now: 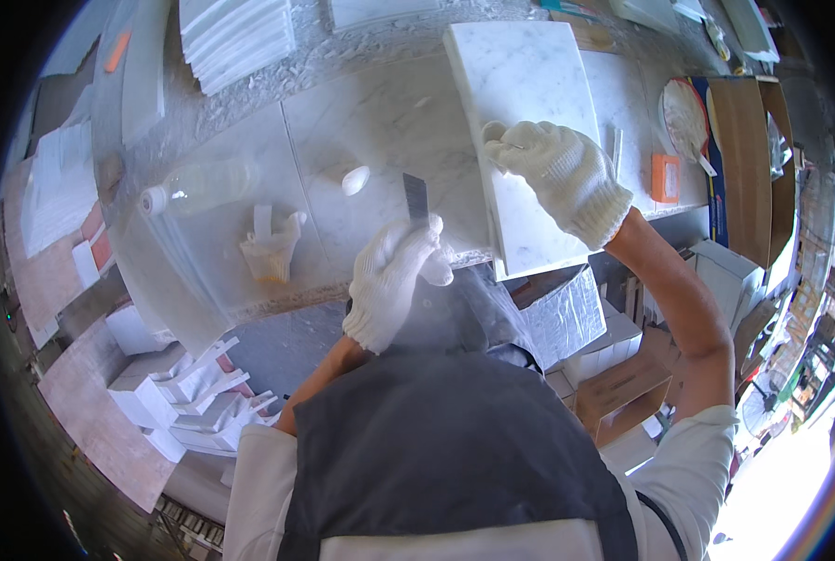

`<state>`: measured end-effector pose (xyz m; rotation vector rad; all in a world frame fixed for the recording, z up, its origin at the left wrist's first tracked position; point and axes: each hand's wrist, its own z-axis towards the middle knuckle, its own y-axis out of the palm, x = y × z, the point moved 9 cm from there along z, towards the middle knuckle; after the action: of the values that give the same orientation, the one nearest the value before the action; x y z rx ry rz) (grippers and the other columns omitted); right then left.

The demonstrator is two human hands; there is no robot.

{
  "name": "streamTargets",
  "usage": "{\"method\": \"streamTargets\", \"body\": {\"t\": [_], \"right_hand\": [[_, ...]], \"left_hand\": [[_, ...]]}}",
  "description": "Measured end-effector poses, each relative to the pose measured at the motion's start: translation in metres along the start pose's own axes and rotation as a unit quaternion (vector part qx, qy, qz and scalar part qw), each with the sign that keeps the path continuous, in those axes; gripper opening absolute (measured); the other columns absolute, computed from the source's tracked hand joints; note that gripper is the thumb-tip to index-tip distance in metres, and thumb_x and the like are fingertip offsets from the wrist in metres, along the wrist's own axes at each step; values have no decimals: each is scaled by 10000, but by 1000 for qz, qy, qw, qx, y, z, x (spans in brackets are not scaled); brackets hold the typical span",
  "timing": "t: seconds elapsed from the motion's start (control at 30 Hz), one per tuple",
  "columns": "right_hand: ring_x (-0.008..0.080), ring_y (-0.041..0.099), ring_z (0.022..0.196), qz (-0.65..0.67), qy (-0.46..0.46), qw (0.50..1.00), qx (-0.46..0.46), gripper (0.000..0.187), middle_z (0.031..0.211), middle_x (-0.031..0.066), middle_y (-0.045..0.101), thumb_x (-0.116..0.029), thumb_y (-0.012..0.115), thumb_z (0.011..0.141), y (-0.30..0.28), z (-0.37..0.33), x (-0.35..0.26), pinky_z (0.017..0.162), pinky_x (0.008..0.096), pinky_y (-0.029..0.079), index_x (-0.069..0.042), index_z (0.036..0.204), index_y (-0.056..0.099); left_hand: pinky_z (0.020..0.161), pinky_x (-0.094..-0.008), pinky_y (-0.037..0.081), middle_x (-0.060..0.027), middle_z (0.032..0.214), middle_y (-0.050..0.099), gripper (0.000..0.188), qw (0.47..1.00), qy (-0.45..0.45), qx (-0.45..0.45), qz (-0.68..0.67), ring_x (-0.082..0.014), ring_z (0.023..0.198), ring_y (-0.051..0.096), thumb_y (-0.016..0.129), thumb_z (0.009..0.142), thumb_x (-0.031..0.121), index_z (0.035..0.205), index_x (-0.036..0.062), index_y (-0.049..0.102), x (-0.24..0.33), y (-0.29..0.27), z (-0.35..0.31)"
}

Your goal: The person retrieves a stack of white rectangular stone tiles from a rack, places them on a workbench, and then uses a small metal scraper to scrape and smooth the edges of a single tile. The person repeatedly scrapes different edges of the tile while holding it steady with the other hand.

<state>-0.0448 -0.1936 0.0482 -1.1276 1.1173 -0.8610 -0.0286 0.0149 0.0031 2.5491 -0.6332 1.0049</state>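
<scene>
My left hand (392,280), in a white knit glove, is closed around a flat dark-grey blade (416,198) that points up and away from me. Whatever handle it has is hidden in the fingers. A thick white marble slab (528,79) with faint grey veins lies right of centre, its near end by the bench's front edge. Over that slab is my gloved right hand (562,173), fingers curled and fingertips pressed together. Anything in that pinch is too small to name.
The marble-topped bench (333,112) carries a clear bottle (207,185), a loose glove (272,252), a white oval piece (355,179) and an orange block (665,178). Stacked white slabs (235,42) stand at the back. Cardboard boxes (744,168) stand at right.
</scene>
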Motion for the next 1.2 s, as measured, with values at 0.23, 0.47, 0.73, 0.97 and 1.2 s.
{"method": "streamTargets", "body": {"t": [0.23,0.47,0.73,0.97,1.2], "right_hand": [[321,684,1085,95,161,975,120,344,1326,118,646,-88,651,910,-33,-30,21,881,391,584,-124,1252,649],[299,699,856,144,303,924,181,537,1161,118,674,-229,778,856,-46,-60,32,709,404,557,-191,1371,634],[290,685,1027,59,415,811,408,345,1178,123,666,-134,774,868,-70,-190,79,914,393,543,-135,1209,726],[368,661,1062,-203,626,711,246,429,1203,154,656,-376,713,882,-73,-329,225,898,453,546,-159,1250,668],[379,678,1045,-50,619,780,77,333,1073,164,736,-369,594,922,-32,-339,299,911,463,522,-121,1061,768]], "left_hand": [[733,-237,517,-69,995,715,354,998,9,-40,46,-99,839,659,655,989,145,1300,-18,605,29,30,6],[769,-262,550,-91,1000,711,329,990,63,-98,81,-122,885,673,675,970,95,1264,-38,613,51,71,10],[623,-203,435,-84,1025,731,391,984,65,-90,138,-114,818,711,632,980,157,1330,-11,587,34,95,18],[807,-239,500,-45,968,702,339,968,74,-167,170,-84,888,637,650,974,81,1290,-39,621,30,127,31],[544,-260,495,-25,830,656,303,941,41,-184,280,-84,712,618,615,1004,272,1151,13,673,40,174,58]]}}
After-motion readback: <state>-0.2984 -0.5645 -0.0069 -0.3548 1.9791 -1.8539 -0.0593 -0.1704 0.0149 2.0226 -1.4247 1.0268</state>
